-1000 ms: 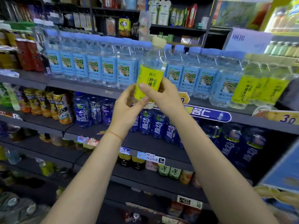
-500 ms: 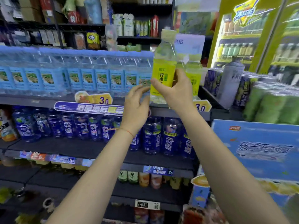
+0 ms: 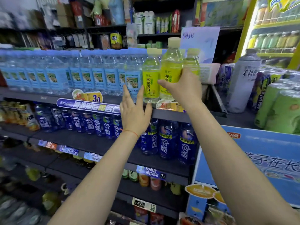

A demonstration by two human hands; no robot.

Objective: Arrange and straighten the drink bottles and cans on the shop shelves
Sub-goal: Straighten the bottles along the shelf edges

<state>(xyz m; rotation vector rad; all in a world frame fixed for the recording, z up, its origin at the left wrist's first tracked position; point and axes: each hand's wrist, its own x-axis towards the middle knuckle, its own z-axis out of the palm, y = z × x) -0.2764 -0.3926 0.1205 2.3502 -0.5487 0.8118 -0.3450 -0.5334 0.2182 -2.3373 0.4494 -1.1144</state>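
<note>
Presently, top shelf [image 3: 48, 97], left to right: a row of water bottles [image 3: 78, 75] with blue labels, standing upright along the front edge, ending beside the yellow stock. Left hand [image 3: 134, 109]: arm extended up from lower left, palm turned away, fingers straight and spread, the tips lying against the last blue-labelled bottle and the first lemon soda bottle [image 3: 151, 78], thumb at the shelf edge; nothing gripped. A red thread circles the wrist. First lemon soda bottle: upright on the shelf, yellow label facing out. Held lemon soda bottle [image 3: 170, 69]: just right of it, upright, its cap higher than its neighbours' caps; whether its base touches the shelf cannot be told. Right hand [image 3: 183, 88]: arm reaching in from lower right, fingers and thumb wrapped round the lower half of that bottle. Third lemon soda bottle [image 3: 192, 62]: behind the right hand, mostly hidden. Shelf below: dark blue bottles [image 3: 165, 140] in a row.
</note>
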